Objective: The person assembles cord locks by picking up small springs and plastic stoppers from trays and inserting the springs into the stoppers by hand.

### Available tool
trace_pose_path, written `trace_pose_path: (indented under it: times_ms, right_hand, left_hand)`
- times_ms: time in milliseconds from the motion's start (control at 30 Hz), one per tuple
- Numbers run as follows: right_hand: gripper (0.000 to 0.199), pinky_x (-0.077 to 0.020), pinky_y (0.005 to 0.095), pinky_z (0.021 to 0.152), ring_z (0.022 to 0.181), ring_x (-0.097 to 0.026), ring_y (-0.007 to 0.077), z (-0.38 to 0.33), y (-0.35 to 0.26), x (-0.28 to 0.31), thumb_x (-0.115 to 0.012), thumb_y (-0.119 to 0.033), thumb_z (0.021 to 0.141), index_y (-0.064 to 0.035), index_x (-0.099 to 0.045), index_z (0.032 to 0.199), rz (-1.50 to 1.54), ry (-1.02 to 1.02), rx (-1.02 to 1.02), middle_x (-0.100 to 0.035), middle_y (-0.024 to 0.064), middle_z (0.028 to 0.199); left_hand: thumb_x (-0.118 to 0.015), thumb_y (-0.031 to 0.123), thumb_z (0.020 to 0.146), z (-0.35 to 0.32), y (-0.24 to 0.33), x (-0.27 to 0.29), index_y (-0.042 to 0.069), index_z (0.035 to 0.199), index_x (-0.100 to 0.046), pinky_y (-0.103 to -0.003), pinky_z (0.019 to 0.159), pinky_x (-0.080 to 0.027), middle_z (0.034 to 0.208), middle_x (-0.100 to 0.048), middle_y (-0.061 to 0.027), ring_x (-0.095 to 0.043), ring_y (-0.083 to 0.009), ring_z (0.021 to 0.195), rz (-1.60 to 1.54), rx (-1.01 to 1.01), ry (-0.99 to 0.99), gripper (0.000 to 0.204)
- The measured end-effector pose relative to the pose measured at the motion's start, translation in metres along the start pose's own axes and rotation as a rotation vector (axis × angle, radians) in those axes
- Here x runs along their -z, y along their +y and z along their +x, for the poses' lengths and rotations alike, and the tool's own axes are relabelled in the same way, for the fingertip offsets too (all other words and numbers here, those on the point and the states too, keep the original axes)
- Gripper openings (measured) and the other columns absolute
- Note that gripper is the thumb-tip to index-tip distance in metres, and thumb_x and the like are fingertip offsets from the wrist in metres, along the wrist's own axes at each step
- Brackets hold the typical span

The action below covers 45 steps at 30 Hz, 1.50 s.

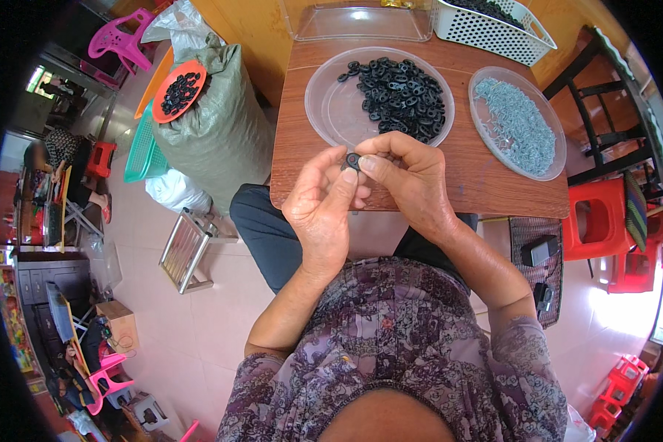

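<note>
Now: Both Hands Pinch One Black Ring

Up close, the left hand (323,197) and right hand (409,180) meet over the bench's (464,184) near edge, fingertips closed on a small black ring (353,160). Behind them sits a clear dish of black rings (381,97); a dish of pale metal clips (517,121) lies toward the right edge.

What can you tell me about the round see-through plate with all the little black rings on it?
The clear plate looks like thin plastic, round and shallow with a raised rim. It lies flat on the brown wooden table, just beyond the two hands. A heap of small black rings fills its right half; the left half is bare. A second clear plate of pale blue-grey bits lies to its right.
</note>
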State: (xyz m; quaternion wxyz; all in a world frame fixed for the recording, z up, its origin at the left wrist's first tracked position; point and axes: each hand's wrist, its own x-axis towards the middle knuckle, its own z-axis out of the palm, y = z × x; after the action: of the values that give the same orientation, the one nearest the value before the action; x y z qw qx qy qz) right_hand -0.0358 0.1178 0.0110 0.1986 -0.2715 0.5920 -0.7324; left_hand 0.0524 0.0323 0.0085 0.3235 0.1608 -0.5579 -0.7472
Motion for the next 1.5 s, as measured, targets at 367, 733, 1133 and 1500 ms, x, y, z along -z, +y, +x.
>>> trace_pose_path:
  times_ms: [367, 733, 1133, 1500]
  right_hand:
    - [0.009, -0.0455, 0.0221, 0.056, 0.066, -0.053, 0.0073, 0.000, 0.009, 0.006, -0.057, 0.003, 0.082, 0.0012, -0.060, 0.089, -0.198, -0.010, 0.177, -0.057, 0.0038, 0.078]
    - [0.011, -0.0439, 0.0204, 0.048, 0.058, -0.051, 0.0062, -0.006, 0.002, 0.006, -0.053, 0.006, 0.083, 0.0015, -0.057, 0.092, 0.035, -0.059, 0.034, -0.053, 0.0023, 0.073]
    - [0.031, -0.0430, 0.0298, 0.059, 0.069, -0.050, 0.0195, -0.002, 0.014, 0.005, -0.065, 0.003, 0.065, -0.0033, -0.060, 0.095, -0.304, -0.007, 0.329, -0.055, 0.0062, 0.078]
    - [0.031, -0.0413, 0.0232, 0.060, 0.072, -0.049, 0.0121, -0.003, 0.015, 0.008, -0.065, 0.003, 0.069, -0.0013, -0.063, 0.099, -0.433, -0.014, 0.436, -0.056, 0.0044, 0.084]
  left_hand:
    - [-0.052, -0.001, 0.088, 0.001, -0.008, 0.002, -0.007, 0.117, -0.052, -0.022, 0.057, -0.048, 0.083, -0.062, -0.0084, -0.058, -0.0113, 0.067, -0.027, 0.046, -0.081, 0.030]
    - [-0.050, 0.001, 0.089, -0.002, -0.008, 0.005, -0.007, 0.117, -0.052, -0.026, 0.061, -0.050, 0.087, -0.062, -0.0121, -0.059, -0.0145, 0.069, 0.018, 0.004, -0.118, 0.029]
    - [-0.051, 0.004, 0.090, -0.001, -0.008, -0.005, -0.006, 0.118, -0.052, -0.024, 0.076, -0.049, 0.098, -0.062, -0.0099, -0.059, -0.0114, 0.083, 0.031, 0.002, 0.047, 0.030]
    - [-0.051, 0.005, 0.090, -0.004, -0.011, -0.003, -0.005, 0.117, -0.053, -0.023, 0.072, -0.050, 0.098, -0.062, -0.0096, -0.059, -0.0109, 0.081, -0.060, -0.006, -0.009, 0.029]
